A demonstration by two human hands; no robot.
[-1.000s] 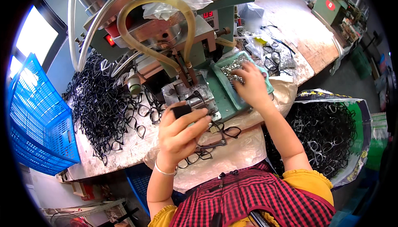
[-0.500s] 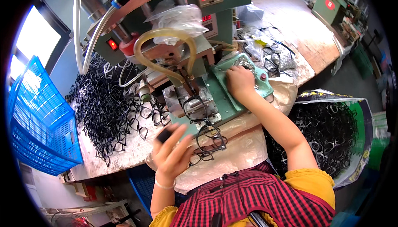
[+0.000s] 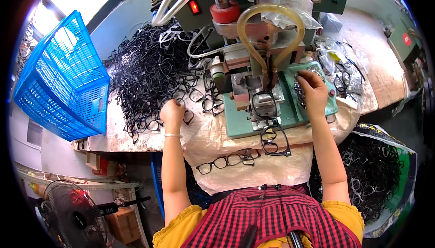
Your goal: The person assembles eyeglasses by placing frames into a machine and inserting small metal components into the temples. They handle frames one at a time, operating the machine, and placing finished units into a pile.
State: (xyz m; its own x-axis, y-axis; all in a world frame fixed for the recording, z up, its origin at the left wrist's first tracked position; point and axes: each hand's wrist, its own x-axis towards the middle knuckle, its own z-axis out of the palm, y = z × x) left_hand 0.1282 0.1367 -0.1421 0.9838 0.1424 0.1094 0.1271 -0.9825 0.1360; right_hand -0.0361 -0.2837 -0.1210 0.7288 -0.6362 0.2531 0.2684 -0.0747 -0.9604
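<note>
My left hand [image 3: 172, 114] is closed at the near right edge of a big heap of black eyeglass frames [image 3: 152, 66]. A loose rim [image 3: 188, 117] shows right beside it; what its fingers grip is hidden. Over a green tray [image 3: 334, 104] of small metal parts [image 3: 301, 94], my right hand [image 3: 315, 92] has its fingers pinched together, and anything between them is too small to make out. Between the hands, a black eyeglass frame [image 3: 286, 144] sits at the metal fixture [image 3: 260, 123] under the press [image 3: 270, 73], one lens rim hanging over the front edge.
Several eyeglass frames [image 3: 220, 162] lie on the brown covering at the table front. A blue basket [image 3: 63, 80] stands at the left. At the right, a large sack [image 3: 408, 171] holds more black frames. A fan [image 3: 74, 218] is at the lower left.
My view has shifted, so the press appears farther right. My left hand has gone from raised, fingers spread, to closed at the heap. My right hand stays at the tray, its pinch now visible.
</note>
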